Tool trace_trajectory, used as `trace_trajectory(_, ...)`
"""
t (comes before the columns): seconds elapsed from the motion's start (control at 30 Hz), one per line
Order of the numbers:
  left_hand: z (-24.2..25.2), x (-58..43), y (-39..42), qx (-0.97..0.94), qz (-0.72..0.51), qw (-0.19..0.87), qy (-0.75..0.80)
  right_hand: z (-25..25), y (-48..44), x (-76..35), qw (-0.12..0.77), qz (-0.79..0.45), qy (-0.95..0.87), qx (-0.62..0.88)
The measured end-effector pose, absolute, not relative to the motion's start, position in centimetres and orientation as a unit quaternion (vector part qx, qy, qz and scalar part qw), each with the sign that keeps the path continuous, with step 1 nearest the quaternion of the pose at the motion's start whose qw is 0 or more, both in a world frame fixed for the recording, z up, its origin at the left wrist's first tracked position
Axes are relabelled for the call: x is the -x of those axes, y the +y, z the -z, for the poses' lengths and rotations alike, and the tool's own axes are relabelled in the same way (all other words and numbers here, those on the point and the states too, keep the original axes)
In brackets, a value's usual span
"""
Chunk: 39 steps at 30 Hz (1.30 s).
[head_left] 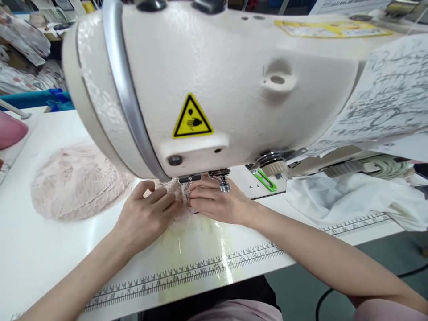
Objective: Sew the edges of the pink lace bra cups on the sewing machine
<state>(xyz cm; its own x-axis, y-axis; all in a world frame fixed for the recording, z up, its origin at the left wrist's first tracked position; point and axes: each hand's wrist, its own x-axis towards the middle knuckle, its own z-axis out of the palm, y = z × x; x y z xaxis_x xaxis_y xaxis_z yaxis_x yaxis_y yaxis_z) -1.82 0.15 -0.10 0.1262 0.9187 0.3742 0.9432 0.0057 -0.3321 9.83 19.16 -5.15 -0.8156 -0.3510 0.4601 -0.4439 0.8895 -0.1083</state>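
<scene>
A pale pink piece of lace [172, 183] lies below the head of a white sewing machine [214, 76]. My left hand [147, 214] is closed on the left part of this lace, with its fingers bent and their tips partly hidden. Close beside it, my right hand [220, 200] grips the lace's right part, its fingers pressed together below the machine's small metal screw [224, 183]. The machine head overhangs both hands and hides the needle area. To the left, a loose mound of pale pink lace [80, 183] rests on the white table [50, 263].
A printed ruler strip [187, 272] runs along the table's front edge. Right of the machine's base lie a green thread snipper [265, 179] and white cloth [347, 196]. A handwritten paper [384, 93] hangs on the machine. A pink rounded object [11, 129] stands at far left.
</scene>
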Motion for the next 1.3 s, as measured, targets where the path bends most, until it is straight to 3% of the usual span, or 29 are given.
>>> trace_trajectory(0.2, 2.2, 1.6, 0.2, 0.706, 0.085, 0.181, -0.679, 5.7, 19.3, -9.2, 0.295, -0.053, -0.929, -0.218)
trace_trajectory(0.47, 3.2, 2.8, -0.4, 0.719, 0.068, 0.149, -0.676, 5.9, 18.7, -9.5, 0.226, -0.112, -0.937, -0.241)
trace_trajectory(0.77, 2.7, 4.9, -0.9, 0.732, 0.084, 0.074, -0.672, 6.0, 17.3, -9.1, 0.266, -0.064, -0.930, -0.247)
trace_trajectory(1.3, 2.8, 4.4, -0.7, 0.720, 0.060, 0.111, -0.682, 5.7, 17.7, -9.1, 0.276, -0.051, -0.933, -0.226)
